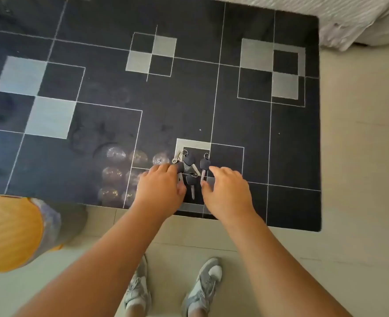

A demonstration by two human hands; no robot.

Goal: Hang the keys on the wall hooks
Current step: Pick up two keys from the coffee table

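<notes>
Keys lie in a loose cluster on the dark patterned tabletop, near its front edge. My left hand has its fingers on the leftmost black-headed key, pinch closing. My right hand is spread open, empty, fingertips just beside the right key. Best lift each by its ring, one at a time. No hooks in view.

Bare forearms; seemingly grey-white sneakers
</notes>
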